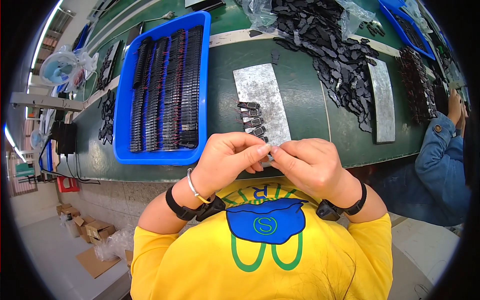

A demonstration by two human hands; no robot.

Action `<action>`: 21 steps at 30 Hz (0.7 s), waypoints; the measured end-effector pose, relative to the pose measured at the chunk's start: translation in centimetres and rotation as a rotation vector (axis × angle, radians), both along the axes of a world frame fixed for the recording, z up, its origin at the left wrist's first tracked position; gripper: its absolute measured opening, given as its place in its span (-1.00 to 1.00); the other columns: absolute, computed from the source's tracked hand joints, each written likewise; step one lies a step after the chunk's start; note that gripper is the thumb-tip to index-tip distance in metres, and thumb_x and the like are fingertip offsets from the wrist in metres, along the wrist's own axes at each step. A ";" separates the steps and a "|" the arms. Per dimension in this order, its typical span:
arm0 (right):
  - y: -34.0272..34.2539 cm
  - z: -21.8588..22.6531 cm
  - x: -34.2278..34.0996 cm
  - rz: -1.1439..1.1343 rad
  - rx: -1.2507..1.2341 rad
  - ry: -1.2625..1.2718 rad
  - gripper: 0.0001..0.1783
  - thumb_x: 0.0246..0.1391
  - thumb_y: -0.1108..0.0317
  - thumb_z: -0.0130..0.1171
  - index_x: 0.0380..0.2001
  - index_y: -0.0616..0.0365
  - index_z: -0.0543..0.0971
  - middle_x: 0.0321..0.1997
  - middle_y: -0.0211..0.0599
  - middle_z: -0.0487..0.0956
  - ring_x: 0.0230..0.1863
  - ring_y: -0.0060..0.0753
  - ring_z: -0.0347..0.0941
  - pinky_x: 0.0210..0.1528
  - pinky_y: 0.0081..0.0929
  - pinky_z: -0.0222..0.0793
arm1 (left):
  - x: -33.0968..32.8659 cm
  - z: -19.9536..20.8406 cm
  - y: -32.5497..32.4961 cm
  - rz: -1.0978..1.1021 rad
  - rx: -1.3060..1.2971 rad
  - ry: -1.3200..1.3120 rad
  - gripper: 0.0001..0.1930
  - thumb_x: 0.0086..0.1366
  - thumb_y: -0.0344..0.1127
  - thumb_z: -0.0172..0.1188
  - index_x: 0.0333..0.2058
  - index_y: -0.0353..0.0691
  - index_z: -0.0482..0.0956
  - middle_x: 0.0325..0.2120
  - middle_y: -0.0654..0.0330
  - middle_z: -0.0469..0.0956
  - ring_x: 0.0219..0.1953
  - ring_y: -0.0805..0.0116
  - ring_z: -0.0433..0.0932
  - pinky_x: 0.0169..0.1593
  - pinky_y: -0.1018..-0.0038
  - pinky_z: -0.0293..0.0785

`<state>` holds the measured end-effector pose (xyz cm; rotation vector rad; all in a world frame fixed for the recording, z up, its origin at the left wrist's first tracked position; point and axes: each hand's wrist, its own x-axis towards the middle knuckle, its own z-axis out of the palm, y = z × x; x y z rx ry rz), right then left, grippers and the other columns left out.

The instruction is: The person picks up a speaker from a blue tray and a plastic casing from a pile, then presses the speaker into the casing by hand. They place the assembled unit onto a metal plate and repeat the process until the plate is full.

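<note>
The small black parts (pixel 254 122) lie in a short row on a gray metal plate (pixel 257 82), close to the two hands. Thin red wires stick out from their left side. The left hand (pixel 227 157) and the right hand (pixel 315 162) meet at the near end of the plate. On each one the thumb and pointing finger are pinched together, tip to tip (I cannot tell what is between them, because the fingers hide it). The hands also cover the near end of the plate.

Just left of the plate sits a big blue tray (pixel 156 158). It holds long rows of black pieces (pixel 172 90) with red wires, and its near right corner is close to the left hand. One flat black bit (pixel 275 57) lies past the far end of the plate. To the right, a big messy pile (pixel 345 65) of flat black bits spreads over the green table (pixel 220 90), right up to a second metal plate (pixel 382 100). Clear plastic (pixel 260 12) lies at the far side. At the right edge is another person's blue sleeve (pixel 440 145).
</note>
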<state>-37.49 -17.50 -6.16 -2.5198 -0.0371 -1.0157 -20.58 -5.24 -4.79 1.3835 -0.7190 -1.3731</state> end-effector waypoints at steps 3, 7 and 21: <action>0.0 -0.2 -0.2 -0.018 -0.072 0.000 -0.73 -0.22 0.45 0.18 -0.34 0.28 0.57 -0.48 -0.29 0.49 -0.57 -0.37 0.46 -0.54 -0.52 0.41 | -0.1 0.0 -0.2 -0.001 0.017 -0.044 -0.81 0.25 -0.34 0.20 -0.25 -0.37 0.60 -0.50 0.20 0.60 -0.49 0.56 0.54 -0.40 0.64 0.52; -0.1 -0.4 -0.3 -0.017 -0.095 -0.001 -0.71 -0.24 0.45 0.15 -0.33 0.29 0.56 -0.45 -0.28 0.50 -0.55 -0.38 0.46 -0.53 -0.52 0.42 | -0.2 0.1 -0.4 0.006 0.040 -0.075 -0.82 0.26 -0.35 0.18 -0.27 -0.36 0.60 -0.50 0.21 0.60 -0.51 0.58 0.53 -0.42 0.65 0.51; -0.5 -0.4 -0.4 0.083 0.188 -0.013 -0.67 -0.26 0.43 0.39 -0.33 0.26 0.57 -0.40 -0.23 0.57 -0.48 -0.33 0.53 -0.49 -0.50 0.42 | 1.2 0.7 -0.3 -0.115 0.120 0.088 -0.89 0.22 -0.44 0.17 -0.38 -0.39 0.58 -0.56 0.12 0.60 -0.58 0.49 0.55 -0.48 0.65 0.49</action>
